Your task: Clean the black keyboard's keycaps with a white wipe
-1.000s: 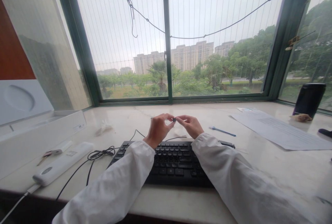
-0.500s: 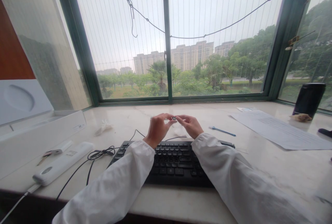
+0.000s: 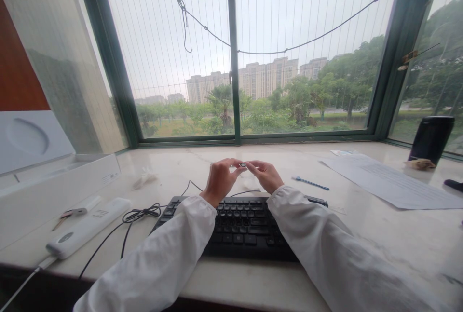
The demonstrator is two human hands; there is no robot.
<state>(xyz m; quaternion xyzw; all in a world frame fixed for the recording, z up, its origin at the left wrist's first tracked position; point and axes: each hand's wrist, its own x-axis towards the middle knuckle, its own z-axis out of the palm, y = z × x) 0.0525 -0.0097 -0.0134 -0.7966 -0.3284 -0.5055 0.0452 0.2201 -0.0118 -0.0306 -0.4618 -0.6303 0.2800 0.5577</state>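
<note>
My left hand [image 3: 221, 180] and my right hand [image 3: 266, 176] meet above the far edge of a black keyboard [image 3: 249, 242]. Between their fingertips is a tiny dark piece [image 3: 243, 164] with a paler middle, too small to identify. Both hands are closed in a pinch on it, thumb against finger. Below, the keyboard lies flat, its left and right parts partly covered by my white sleeves. Several key spots in its middle look darker and lower than the keys around them.
A white power strip [image 3: 88, 227], a bundled black cable [image 3: 142, 213] and a white box [image 3: 54, 186] are on the left. To the right lie a blue stick-like tool [image 3: 311, 183], a paper sheet [image 3: 390, 182] and a dark cylinder [image 3: 431, 139]. Crumpled plastic [image 3: 145, 179] sits behind the cable.
Hardly anything differs. The tiny piece appears slightly turned between my fingertips, its pale middle a little more visible, while both hands stay in place.
</note>
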